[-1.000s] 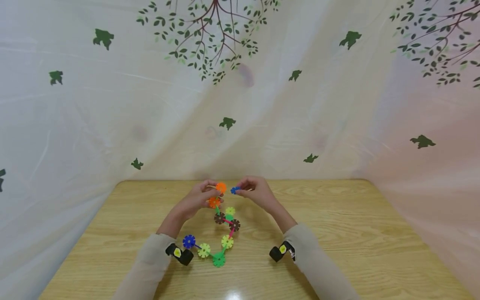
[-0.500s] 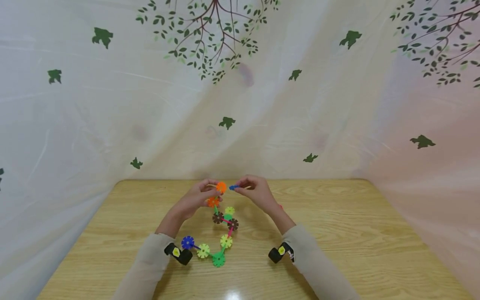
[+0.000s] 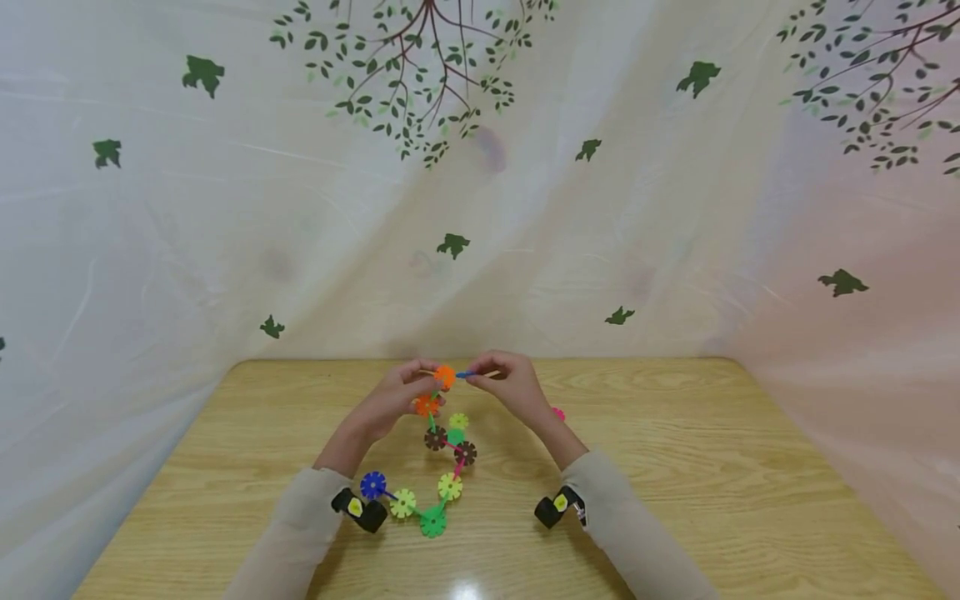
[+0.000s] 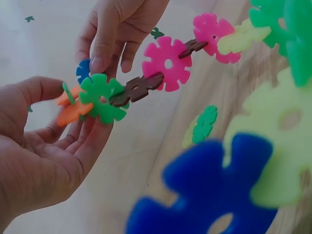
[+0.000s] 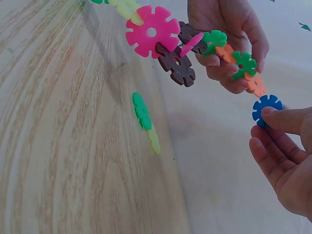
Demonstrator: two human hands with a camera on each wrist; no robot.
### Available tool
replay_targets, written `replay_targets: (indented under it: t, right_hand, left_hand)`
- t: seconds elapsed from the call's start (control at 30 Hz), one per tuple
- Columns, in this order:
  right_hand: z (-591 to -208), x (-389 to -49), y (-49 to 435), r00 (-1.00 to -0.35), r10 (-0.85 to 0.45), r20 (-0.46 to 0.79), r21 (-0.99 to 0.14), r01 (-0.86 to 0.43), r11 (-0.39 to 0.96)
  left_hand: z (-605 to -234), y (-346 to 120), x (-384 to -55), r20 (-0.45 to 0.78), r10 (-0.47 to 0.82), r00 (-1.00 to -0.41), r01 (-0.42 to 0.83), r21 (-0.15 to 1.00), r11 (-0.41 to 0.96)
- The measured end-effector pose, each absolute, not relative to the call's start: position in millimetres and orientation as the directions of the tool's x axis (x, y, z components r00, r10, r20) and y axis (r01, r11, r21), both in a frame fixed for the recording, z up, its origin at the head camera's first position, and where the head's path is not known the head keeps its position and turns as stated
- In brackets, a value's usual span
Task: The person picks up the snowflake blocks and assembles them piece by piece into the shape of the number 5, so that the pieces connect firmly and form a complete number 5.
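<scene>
My left hand [image 3: 386, 407] holds the far end of a chain of slotted plastic flower discs, with an orange disc [image 3: 445, 377] between thumb and fingers. Between thumb and fingertips of my right hand [image 3: 513, 387] a blue disc [image 5: 259, 115] is pinched. Its rim meets the edge of the orange disc [image 5: 254, 84] in the right wrist view. Toward me the chain runs on through green discs [image 4: 100, 108], brown discs [image 3: 465, 453], pink discs [image 4: 161, 68], yellow discs [image 3: 450, 487] and a green disc [image 3: 432, 522], ending in a dark blue disc [image 3: 372, 485].
A loose joined pair, one green disc [image 5: 141, 112] and one yellow disc [image 5: 154, 141], lies on the wooden table [image 3: 712, 483]. A pink piece [image 3: 558, 414] shows beside my right forearm. Behind the table hangs a pale printed cloth [image 3: 525, 275].
The blue disc has turned edge-on and moved left, up to the orange disc. My left hand has stayed nearly still. A pink piece has come into view past my right forearm.
</scene>
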State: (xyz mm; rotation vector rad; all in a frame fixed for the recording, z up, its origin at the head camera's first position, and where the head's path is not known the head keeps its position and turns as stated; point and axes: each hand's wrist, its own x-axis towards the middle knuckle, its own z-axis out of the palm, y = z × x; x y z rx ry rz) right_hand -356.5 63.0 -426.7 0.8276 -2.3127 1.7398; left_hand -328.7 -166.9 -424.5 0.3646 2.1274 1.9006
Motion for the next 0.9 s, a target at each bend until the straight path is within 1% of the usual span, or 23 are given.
replay_targets:
  t: [0.23, 0.4, 0.63, 0.9]
  right_hand:
    - [-426.7, -356.4, 62.8, -0.837, -0.351, 0.420, -0.844, -0.503, 0.189]
    - [-426.6, -356.4, 62.4, -0.840, -0.353, 0.412, -0.853, -0.492, 0.174]
    - [-400.2, -333.0, 60.7, -0.848, -0.367, 0.382, -0.876, -0.458, 0.148]
    - [-402.7, -332.3, 59.5, -0.859, -0.367, 0.358, -0.886, -0.436, 0.157]
  left_hand:
    - [-423.0, -158.6, -324.6, -0.039, 0.272, -0.961, -0.019, 0.997, 0.074]
    - [-421.8, -153.6, -322.4, -0.024, 0.245, -0.969, -0.012, 0.999, 0.050]
    - [-420.9, -149.3, -320.7, -0.017, 0.223, -0.975, -0.013, 1.000, 0.019]
    - [-424.1, -145.1, -322.3, -0.011, 0.232, -0.973, -0.023, 0.999, -0.048]
